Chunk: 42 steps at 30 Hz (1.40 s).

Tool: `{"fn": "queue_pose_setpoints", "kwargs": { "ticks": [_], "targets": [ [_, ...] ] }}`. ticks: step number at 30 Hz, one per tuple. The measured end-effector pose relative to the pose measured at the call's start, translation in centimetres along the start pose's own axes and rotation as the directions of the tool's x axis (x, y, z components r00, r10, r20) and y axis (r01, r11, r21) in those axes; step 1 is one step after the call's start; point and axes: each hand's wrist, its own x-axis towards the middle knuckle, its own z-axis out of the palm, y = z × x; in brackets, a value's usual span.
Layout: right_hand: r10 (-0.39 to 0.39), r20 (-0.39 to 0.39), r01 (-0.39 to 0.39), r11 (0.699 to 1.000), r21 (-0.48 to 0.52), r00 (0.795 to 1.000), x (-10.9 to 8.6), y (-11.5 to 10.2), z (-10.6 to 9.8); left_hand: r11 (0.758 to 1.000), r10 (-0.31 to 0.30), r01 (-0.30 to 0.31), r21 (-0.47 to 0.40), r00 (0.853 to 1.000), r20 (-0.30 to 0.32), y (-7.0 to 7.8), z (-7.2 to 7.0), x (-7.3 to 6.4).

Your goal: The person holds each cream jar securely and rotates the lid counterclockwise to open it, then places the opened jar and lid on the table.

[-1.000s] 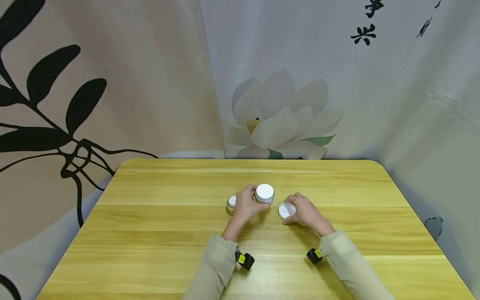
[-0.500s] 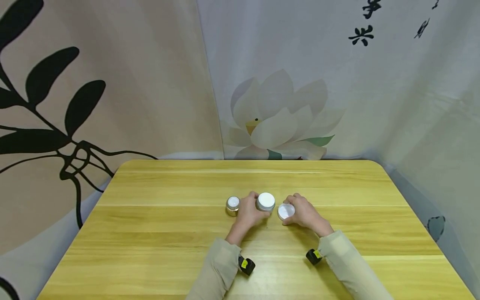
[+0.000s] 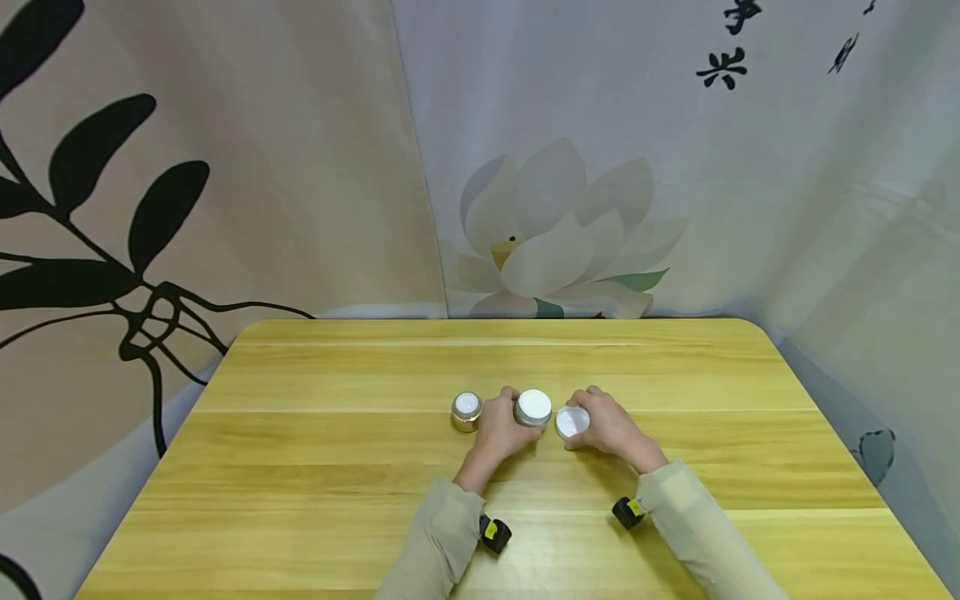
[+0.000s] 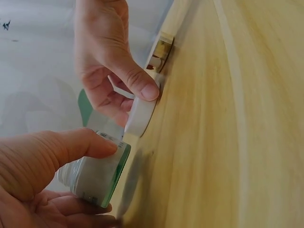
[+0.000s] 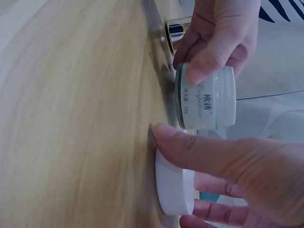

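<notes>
My left hand [image 3: 498, 429] grips a squat glass cream jar [image 3: 534, 408] from its left side, thumb in front. Its lidless top shows white, and printed lettering runs round the side in the right wrist view. The jar's base [image 4: 116, 178] is close over the table in the left wrist view. Just to the right, my right hand [image 3: 611, 425] pinches a round white lid [image 3: 572, 422] by its rim, hollow side up, low at the tabletop. Left of my left hand stands a smaller gold jar [image 3: 467, 412] with a whitish top.
The wooden table [image 3: 337, 500] has a far edge backed by a printed curtain [image 3: 337, 167]. A shiny gold piece [image 4: 162, 50] lies beyond my right hand in the left wrist view. Black wrist cameras [image 3: 495, 535] hang at both cuffs.
My left hand has brought the cream jar down and slightly right, nearer the lid, uncovering more of the gold jar. My right hand with the lid has stayed nearly still.
</notes>
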Motion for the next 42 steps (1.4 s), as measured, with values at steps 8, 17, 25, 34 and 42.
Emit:
{"fn": "queue_pose_setpoints", "kwargs": {
  "ticks": [8,17,25,34,42],
  "targets": [
    [-0.011,-0.011,0.011,1.0,-0.002,1.0,0.01,0.09,0.01,0.999,0.007,-0.007,0.033,1.0,0.013,-0.2,0.22,0.0],
    [-0.015,-0.018,0.015,1.0,0.003,1.0,0.1,-0.02,0.04,0.996,0.009,-0.009,0.086,1.0,0.002,-0.15,0.17,-0.15],
    [-0.008,-0.018,0.008,1.0,-0.001,1.0,-0.02,-0.13,0.14,0.983,0.055,-0.049,0.176,0.998,-0.033,-0.16,0.24,-0.38],
    [0.041,0.007,-0.041,0.999,-0.027,0.999,-0.17,-0.46,0.24,0.944,0.06,-0.04,0.329,0.997,-0.049,0.19,0.14,-0.49],
    [0.016,-0.014,-0.017,0.996,-0.093,1.0,-0.27,-0.45,0.48,0.939,0.024,-0.028,0.342,1.0,0.017,0.63,-0.14,-0.5]
  ]
}}
